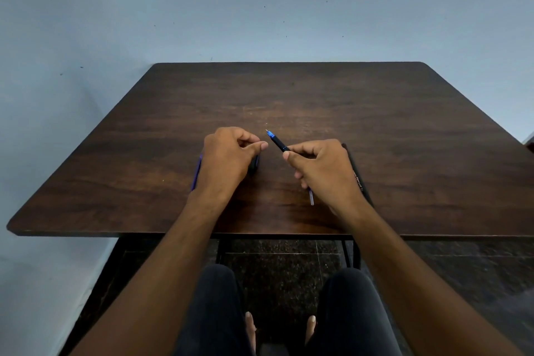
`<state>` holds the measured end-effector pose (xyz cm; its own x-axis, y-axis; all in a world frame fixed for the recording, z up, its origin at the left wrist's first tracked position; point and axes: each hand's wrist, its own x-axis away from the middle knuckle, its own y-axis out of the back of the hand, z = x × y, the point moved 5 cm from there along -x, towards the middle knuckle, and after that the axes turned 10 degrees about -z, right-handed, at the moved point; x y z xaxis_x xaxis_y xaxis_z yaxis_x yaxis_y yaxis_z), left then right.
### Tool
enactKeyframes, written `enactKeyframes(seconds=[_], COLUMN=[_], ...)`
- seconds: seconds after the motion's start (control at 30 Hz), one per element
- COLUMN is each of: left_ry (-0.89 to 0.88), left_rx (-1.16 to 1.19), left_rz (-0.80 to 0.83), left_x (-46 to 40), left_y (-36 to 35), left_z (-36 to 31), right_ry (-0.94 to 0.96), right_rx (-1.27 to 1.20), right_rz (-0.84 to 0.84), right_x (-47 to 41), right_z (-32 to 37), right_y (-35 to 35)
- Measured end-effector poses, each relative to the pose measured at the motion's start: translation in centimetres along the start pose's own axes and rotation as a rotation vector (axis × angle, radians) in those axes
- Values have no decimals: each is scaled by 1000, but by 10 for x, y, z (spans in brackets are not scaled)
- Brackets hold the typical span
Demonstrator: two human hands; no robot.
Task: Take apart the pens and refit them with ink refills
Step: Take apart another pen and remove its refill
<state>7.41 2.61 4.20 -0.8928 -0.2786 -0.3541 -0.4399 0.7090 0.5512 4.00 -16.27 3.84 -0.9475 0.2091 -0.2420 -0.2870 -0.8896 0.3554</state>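
- The right hand [320, 170] is pinched shut around a pen [278, 143]. The pen's tip points up and away toward the far left, just past the left hand's thumb.
- The pen's long axis runs diagonally through the right fist. A pale, translucent bit sticks out below the fist [311, 197]; probably the refill's tail end, though I can't say for sure.
- The left hand [228, 159] is curled closed just left of the pen tip. There's something dark under it [254, 163], maybe a cap or barrel piece, but it's too hidden to call.
- The two hands sit close together without touching, and the pen tip is nearest the left thumb. So my guess is the left hand does the next pull or twist.
- A purple-blue pen [197, 172] lies left of the left hand, and a black pen [358, 176] lies right of the right hand. Both lie flat on the table [289, 89].
- The pen looks like smooth plastic: a black grip with a clear blue nose cone and a fine metal tip. The table is matte dark woodgrain.
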Motion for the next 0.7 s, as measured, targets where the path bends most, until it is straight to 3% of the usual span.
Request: enactKeyframes(seconds=[0.27,0.5,0.7], left_ry=[46,299,370], left_rx=[295,758,893], left_rz=[13,310,393], left_x=[10,28,31], left_y=[10,-11,-15], left_z=[-6,-7,-4], right_ry=[-16,-38,-41], right_rx=[-47,-144,-181], right_rz=[2,73,161], right_x=[0,7,11], right_z=[4,11,11], right_y=[0,-7,-10])
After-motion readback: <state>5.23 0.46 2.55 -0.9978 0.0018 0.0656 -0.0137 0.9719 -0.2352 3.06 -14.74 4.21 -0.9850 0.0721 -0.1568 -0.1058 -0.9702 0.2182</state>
